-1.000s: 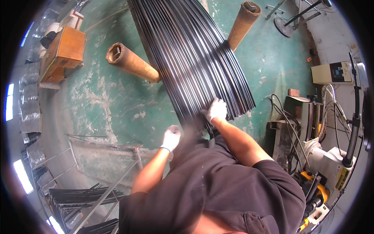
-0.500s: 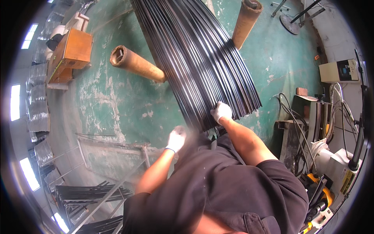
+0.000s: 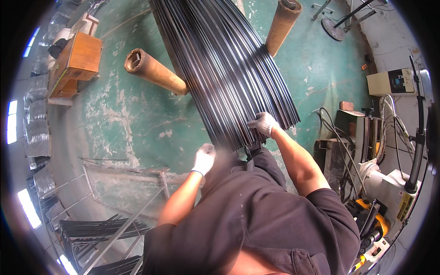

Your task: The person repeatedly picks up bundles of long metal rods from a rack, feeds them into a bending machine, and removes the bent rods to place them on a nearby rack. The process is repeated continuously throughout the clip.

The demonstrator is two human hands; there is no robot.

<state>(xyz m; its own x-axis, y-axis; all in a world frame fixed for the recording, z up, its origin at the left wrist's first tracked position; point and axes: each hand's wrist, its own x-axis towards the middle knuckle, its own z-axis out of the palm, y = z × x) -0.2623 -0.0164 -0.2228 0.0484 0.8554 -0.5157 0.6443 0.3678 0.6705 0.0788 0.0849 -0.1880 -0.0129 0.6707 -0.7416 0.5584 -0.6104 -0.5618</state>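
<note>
A wide layer of long, dark, shiny metal strips [image 3: 224, 68] runs away from me, with its near ends close to my body. My right hand [image 3: 264, 123], in a whitish knit glove, is closed at the near ends, right of the layer's middle. Its thumb side points left across the strips, and some fingertips are hidden. Left of the strips' near corner is my left hand [image 3: 204, 158], also gloved, its fingers curled in. A blurry smear beside it hides whether it holds anything.
Brown cardboard-like tubes stand on both sides of the strips, one left [image 3: 156, 73] and one right [image 3: 283, 27]. A wooden cabinet [image 3: 85, 57] is at far left. Machinery with cables [image 3: 350, 128] stands at right. More dark strips [image 3: 98, 229] lie on a metal frame at lower left.
My right hand has shifted right and slightly away along the strip ends, its thumb side now pointing left. My left hand stays curled at about the same place. The whole view has shifted slightly.
</note>
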